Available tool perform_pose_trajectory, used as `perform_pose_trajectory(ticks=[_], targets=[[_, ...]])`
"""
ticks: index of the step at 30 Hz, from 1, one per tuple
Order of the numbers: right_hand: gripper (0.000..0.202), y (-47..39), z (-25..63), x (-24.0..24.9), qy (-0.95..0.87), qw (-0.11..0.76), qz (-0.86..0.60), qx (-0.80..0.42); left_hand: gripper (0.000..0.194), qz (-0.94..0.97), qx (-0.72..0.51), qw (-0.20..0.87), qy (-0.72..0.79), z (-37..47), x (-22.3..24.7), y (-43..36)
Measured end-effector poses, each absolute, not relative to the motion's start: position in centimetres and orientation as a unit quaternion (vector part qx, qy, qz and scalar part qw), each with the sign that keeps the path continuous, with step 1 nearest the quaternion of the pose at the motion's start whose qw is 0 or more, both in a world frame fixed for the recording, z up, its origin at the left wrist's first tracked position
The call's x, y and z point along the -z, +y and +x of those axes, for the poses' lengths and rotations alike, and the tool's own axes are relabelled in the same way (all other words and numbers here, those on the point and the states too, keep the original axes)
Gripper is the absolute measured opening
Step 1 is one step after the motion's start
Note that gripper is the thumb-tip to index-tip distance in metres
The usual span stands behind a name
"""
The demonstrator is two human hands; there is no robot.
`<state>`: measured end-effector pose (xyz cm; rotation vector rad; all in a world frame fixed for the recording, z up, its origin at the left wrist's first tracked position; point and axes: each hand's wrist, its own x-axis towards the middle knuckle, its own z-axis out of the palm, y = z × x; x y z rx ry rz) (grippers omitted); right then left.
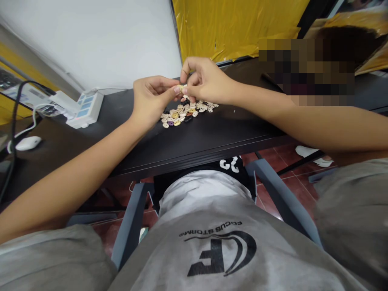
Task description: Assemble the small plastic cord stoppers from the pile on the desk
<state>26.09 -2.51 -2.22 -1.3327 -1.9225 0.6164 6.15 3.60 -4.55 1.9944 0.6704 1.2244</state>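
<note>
Both my hands meet above a pile of small oval pieces with holes, which look like buttons. They are mostly cream, with a few purple, yellow, brown and black ones among them. Between thumb and fingers, my left hand pinches a small pale yellow button-like piece. From the other side, my right hand has its thumb and fingertips closed at the same piece. The fingers partly hide it, so its full shape does not show.
The pile lies on a black table. To the left stand a white power strip with plugs and cables, and a white mouse-like object. Behind are a white panel and yellow sheeting. Another person is at the right.
</note>
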Motion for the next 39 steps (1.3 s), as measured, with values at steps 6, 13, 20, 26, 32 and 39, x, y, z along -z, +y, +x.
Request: perform_pose_trajectory(ticks=[6, 13, 20, 26, 32, 39], targets=[[0.021, -2.6, 25.5, 2.1, -0.755, 0.389, -0.476, -0.227, 0.036, 0.741, -0.526, 0.332, 0.255, 6.5, 4.3, 3.6], [0.016, -2.4, 24.6, 2.3, -0.707, 0.429, -0.489, -0.278, 0.04, 0.726, -0.534, 0.338, 0.271, 6.9, 4.6, 3.6], [0.013, -2.6, 24.8, 1.7, -0.694, 0.423, -0.511, -0.28, 0.055, 0.741, -0.529, 0.328, 0.251, 6.9, 4.3, 3.9], [0.014, -2.2, 25.0, 1.9, -0.711, 0.402, -0.52, -0.25, 0.056, 0.755, -0.519, 0.309, 0.256, 7.0, 4.2, 3.7], [0.018, -2.4, 25.1, 1.7, -0.681, 0.435, -0.503, -0.307, 0.039, 0.746, -0.524, 0.316, 0.262, 7.0, 4.2, 3.8], [0.009, -2.0, 27.0, 0.8, -0.736, 0.352, -0.509, -0.274, 0.02, 0.791, -0.446, 0.299, 0.294, 6.7, 3.8, 3.7]])
